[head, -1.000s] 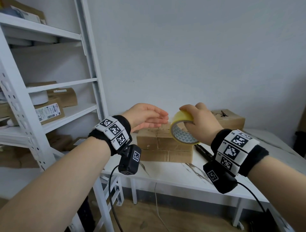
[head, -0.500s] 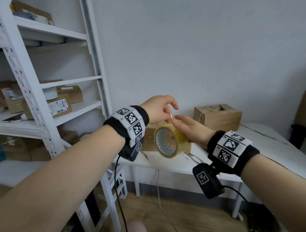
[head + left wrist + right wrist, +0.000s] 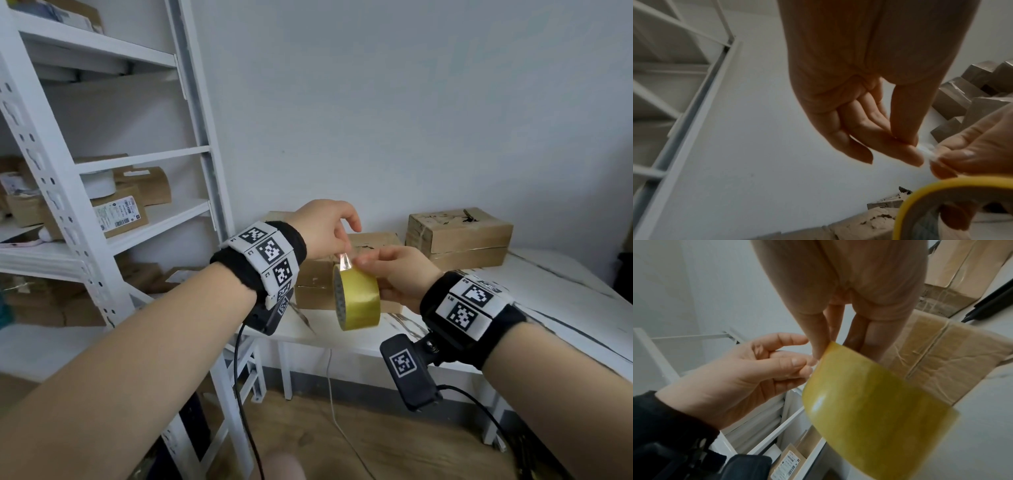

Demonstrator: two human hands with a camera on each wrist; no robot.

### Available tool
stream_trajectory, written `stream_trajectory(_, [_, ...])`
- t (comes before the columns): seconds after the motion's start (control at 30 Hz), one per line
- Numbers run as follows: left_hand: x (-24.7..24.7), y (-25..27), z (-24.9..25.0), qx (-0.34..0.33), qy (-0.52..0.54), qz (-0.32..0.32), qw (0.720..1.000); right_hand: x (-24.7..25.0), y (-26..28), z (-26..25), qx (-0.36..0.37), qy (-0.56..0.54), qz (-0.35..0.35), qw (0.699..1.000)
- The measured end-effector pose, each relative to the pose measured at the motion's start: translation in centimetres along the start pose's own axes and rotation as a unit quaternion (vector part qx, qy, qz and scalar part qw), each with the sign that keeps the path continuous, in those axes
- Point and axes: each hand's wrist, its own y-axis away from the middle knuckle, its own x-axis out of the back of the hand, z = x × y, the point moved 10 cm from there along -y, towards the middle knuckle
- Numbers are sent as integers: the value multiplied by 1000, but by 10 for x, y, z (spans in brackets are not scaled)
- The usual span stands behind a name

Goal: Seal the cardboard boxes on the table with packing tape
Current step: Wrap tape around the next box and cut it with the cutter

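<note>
A yellow roll of packing tape [image 3: 358, 298] hangs in the air in front of the table's left end, held by my right hand [image 3: 394, 270] with fingers through its core and thumb on top. My left hand [image 3: 329, 229] pinches the clear free end of the tape [image 3: 343, 264] between thumb and forefinger, just above the roll; the left wrist view shows that pinch on the tape end [image 3: 925, 150]. Behind the roll lies a flat cardboard box [image 3: 373, 240] on the white table [image 3: 548, 308]. Another cardboard box [image 3: 459, 233], a stack of two, stands farther right by the wall.
A white metal shelf rack [image 3: 102, 240] with several parcels stands to the left, close to the table's end. A black object [image 3: 992, 305] lies on the table beside the boxes. The wooden floor [image 3: 342, 438] and cables lie below my arms.
The roll turned so its yellow outer face is toward me. My left hand came down onto the roll and took the tape's free end. The view rose slightly.
</note>
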Motion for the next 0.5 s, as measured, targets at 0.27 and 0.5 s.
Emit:
stream_trajectory(0.27, [-1,-15,-62,73,-35,66,995,7,-12,5,-22,-28,24,999])
stream_trajectory(0.5, [-45,-4,-125,164,-139,-87,973,12,-16,11,-42,7,32,999])
